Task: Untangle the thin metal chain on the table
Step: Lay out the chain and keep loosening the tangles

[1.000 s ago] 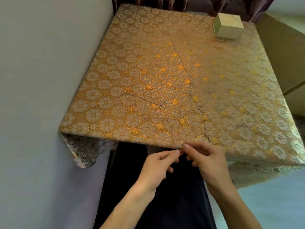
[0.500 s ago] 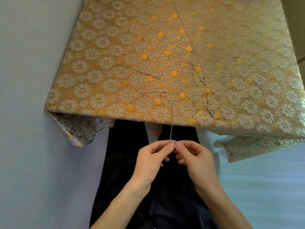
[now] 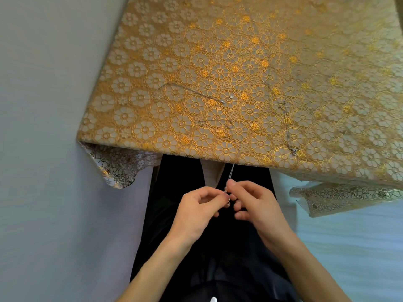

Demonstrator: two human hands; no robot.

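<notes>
A thin silver chain [image 3: 231, 171] runs from the table's front edge down to my hands, which are below the edge over my lap. My left hand [image 3: 196, 212] and my right hand [image 3: 253, 201] both pinch the chain's near end between thumb and fingertips, a small tangled bit [image 3: 227, 198] hanging between them. The chain's far part [image 3: 214, 121] lies on the gold flower-patterned tablecloth [image 3: 152, 118]. Two more thin chains lie on the cloth: one [image 3: 192, 91] at the left-centre, one [image 3: 286, 125] at the right.
A grey wall [image 3: 43, 127] stands close on the left. The tablecloth's corners [image 3: 117, 168] hang down off the front edge. My dark clothing [image 3: 196, 269] fills the space under my hands. Pale floor [image 3: 359, 247] shows at the right.
My hands have drawn the chain end from the table's front edge down toward my lap, so a length now hangs off the edge. The view has tilted down and closer.
</notes>
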